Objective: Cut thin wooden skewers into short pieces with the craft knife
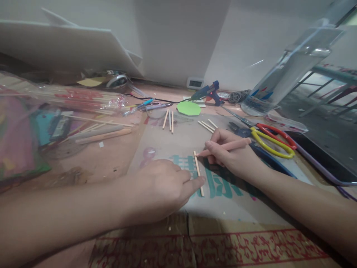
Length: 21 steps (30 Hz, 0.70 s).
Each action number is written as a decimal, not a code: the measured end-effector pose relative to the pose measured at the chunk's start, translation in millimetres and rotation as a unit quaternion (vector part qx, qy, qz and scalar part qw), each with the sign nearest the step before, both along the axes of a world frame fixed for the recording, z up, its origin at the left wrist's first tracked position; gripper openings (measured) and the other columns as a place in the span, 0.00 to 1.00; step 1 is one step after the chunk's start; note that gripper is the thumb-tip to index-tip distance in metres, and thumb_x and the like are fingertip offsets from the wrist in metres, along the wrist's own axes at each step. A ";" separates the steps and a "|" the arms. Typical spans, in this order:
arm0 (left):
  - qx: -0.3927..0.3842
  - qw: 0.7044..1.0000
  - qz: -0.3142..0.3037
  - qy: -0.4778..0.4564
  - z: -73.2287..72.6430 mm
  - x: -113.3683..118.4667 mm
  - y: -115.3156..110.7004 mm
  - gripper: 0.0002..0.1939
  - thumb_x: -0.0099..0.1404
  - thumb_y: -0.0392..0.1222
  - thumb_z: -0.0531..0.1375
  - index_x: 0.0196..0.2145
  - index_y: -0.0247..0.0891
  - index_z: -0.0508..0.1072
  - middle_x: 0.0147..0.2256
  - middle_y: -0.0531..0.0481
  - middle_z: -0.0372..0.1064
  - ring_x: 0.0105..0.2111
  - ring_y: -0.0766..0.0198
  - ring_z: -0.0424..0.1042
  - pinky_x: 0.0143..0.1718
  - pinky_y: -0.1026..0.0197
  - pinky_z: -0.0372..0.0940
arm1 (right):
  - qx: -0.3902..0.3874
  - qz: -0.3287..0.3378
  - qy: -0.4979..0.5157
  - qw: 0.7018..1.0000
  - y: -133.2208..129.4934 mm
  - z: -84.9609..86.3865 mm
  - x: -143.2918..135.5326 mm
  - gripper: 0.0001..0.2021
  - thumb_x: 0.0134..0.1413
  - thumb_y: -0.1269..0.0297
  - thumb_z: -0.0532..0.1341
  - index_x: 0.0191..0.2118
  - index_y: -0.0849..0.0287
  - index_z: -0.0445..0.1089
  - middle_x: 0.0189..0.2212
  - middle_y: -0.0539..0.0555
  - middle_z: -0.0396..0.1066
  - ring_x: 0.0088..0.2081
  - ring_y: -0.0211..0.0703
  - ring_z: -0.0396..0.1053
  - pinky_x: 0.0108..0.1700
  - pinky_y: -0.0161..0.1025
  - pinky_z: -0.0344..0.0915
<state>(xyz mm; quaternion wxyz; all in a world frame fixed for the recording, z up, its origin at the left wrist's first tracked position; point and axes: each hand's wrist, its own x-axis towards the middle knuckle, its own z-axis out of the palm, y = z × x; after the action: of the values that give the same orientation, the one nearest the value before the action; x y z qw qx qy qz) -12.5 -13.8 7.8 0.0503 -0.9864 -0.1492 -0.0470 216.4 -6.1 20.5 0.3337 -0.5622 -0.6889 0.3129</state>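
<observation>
My left hand [164,186] is closed, its index fingertip pressing a short wooden stick [197,163] down on a sheet with green printed characters [223,186]. In my right hand [227,152], a peach-coloured marker pen [235,144] is held like a pencil. Its tip touches the stick near the far end. Beyond my hands are three cut sticks [172,123], one of them greyish. Several more short sticks [206,127] lie just past my right fingers.
Scissors with red and yellow handles [272,143] and a phone [323,156] lie at the right. A glue gun [206,93], a green paper octagon [189,108] and a clear bottle [279,78] are at the back. Bagged sticks [83,98] and pens [103,136] lie left.
</observation>
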 end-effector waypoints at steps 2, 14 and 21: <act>0.005 1.000 -0.008 -0.011 -0.3 -0.2 0.4 0.17 0.67 0.33 0.59 0.54 0.36 0.72 0.32 0.48 0.77 0.28 0.56 0.75 0.30 0.56 0.64 | 0.007 0.002 -0.017 1.000 0.0 1.5 -1.3 0.15 0.63 0.58 0.62 0.27 0.55 0.61 0.19 0.48 0.71 0.19 0.35 0.63 0.22 0.34 0.57; 0.023 0.999 0.008 -0.030 -5.6 0.3 -1.2 0.17 0.67 0.35 0.62 0.54 0.39 0.72 0.29 0.51 0.76 0.24 0.56 0.73 0.29 0.55 0.64 | 0.026 -0.035 -0.001 0.999 0.2 -3.1 -1.3 0.16 0.63 0.53 0.61 0.27 0.55 0.62 0.21 0.50 0.72 0.22 0.38 0.67 0.25 0.36 0.61; 0.017 1.000 -0.010 -0.002 1.8 1.6 0.0 0.19 0.66 0.34 0.61 0.55 0.36 0.71 0.31 0.48 0.77 0.26 0.56 0.74 0.27 0.56 0.64 | 0.021 -0.019 -0.027 0.999 2.0 -0.3 -1.7 0.15 0.62 0.56 0.62 0.26 0.54 0.62 0.20 0.50 0.72 0.24 0.40 0.68 0.27 0.37 0.61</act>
<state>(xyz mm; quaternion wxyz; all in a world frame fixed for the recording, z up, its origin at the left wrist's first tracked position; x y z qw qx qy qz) -10.9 -13.9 9.7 0.0667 -0.9867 -0.1390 -0.0522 214.8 -4.1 20.2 0.3327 -0.5760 -0.6935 0.2766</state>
